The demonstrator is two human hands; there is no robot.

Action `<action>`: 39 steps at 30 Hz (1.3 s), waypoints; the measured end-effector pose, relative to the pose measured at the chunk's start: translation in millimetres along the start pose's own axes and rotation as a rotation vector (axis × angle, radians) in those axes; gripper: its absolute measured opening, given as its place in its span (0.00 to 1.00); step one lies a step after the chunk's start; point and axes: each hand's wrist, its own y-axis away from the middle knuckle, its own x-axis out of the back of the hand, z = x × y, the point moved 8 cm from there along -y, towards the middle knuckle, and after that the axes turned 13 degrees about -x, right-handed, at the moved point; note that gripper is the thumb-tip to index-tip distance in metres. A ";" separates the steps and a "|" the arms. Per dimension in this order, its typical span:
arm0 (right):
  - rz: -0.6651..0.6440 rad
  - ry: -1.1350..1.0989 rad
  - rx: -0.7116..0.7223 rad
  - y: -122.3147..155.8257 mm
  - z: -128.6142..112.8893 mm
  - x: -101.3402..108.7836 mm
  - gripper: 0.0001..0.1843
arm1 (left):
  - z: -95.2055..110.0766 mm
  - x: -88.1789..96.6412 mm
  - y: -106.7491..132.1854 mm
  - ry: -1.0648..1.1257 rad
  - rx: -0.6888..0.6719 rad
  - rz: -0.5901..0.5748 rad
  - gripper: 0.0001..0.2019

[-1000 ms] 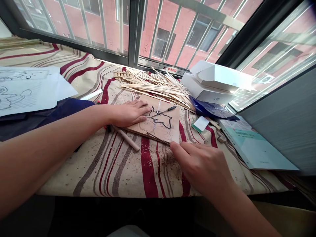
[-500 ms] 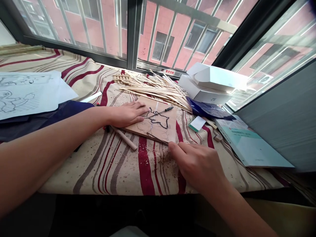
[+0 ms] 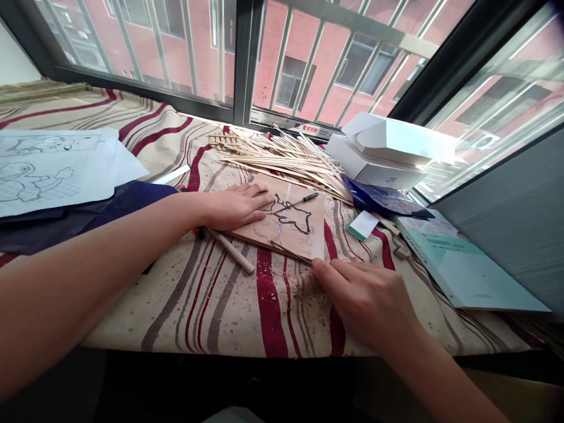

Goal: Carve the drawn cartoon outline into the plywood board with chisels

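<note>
My left hand (image 3: pixel 235 207) lies flat with fingers stretched out on the left part of a thin wooden board (image 3: pixel 315 238). The board bears a pencil drawing with a heavy black outline. Across it rests a slim metal tool (image 3: pixel 309 197) with a dark handle. At the board's front right corner, my right hand (image 3: pixel 363 294) is closed, thumb and fingers pinching a thin dark stick (image 3: pixel 288 251). The stick runs along the front edge; its far end reaches towards the board's middle. A round wooden rod (image 3: pixel 238 255) lies just in front of the board, below my left hand.
Behind the board is a heap of thin wooden strips (image 3: pixel 286 161). A white box (image 3: pixel 374 173), a blue sheet (image 3: pixel 381 200), a white card (image 3: pixel 362 225) and a pale green book (image 3: pixel 471 264) lie to the right. Drawings on paper (image 3: pixel 39 167) lie left. Sawdust dots the striped cloth (image 3: pixel 229 320).
The whole view has shifted slightly, so everything appears a little further right. Both hands keep nearly the same place on the board.
</note>
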 end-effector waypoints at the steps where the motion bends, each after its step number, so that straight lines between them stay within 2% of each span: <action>1: 0.001 0.005 0.006 1.4 1.0 0.0 0.15 | 0.3 0.3 -0.3 0.001 0.001 0.000 0.34; 12: 0.034 -0.022 0.091 -2.5 10.1 -4.4 0.18 | 2.1 3.1 0.8 0.007 0.022 0.009 0.34; 18: 0.001 -0.014 -0.013 -7.3 -0.6 -4.8 0.18 | 0.5 1.3 0.6 -0.008 0.011 0.006 0.34; 23: -0.032 0.007 -0.012 -8.4 -6.3 -0.1 0.17 | -1.3 0.4 1.3 -0.007 -0.006 0.020 0.34; 31: 0.023 0.040 -0.085 4.1 -11.8 0.1 0.17 | -3.6 -0.3 -0.2 -0.004 0.000 0.034 0.34; 39: -0.015 0.033 -0.039 -5.1 -11.6 -2.5 0.17 | -1.6 0.5 1.3 0.008 0.008 0.018 0.33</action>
